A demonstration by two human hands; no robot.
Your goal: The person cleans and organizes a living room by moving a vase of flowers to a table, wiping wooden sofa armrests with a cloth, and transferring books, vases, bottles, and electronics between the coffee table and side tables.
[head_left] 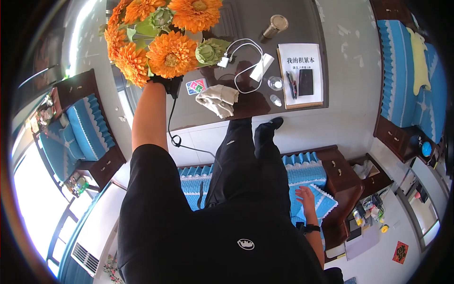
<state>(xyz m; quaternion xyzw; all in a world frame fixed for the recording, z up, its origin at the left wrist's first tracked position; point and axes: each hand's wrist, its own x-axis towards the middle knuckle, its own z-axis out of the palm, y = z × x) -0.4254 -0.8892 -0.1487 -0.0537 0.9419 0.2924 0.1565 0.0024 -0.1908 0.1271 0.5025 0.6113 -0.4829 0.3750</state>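
Note:
My left forearm (150, 113) reaches up to a bunch of orange artificial-looking flowers (172, 54) at the table's left side. The blooms cover my left hand, so its fingers and grip are hidden. A black band (171, 86) with a cable sits at that wrist. My right hand (306, 196) hangs low on the right, over the blue sofa cover, fingers apart and holding nothing. Close to the left wrist lie a crumpled beige cloth (218, 100) and a small colourful card (196, 86).
On the dark table (255, 105) are a white charging cable (257, 45), a white box (261, 67), a gold-brown cup (275, 26), small clear items, and a notebook (302, 53) bearing pens and a black flat object (306, 82). A blue-covered sofa (307, 168) stands behind my legs.

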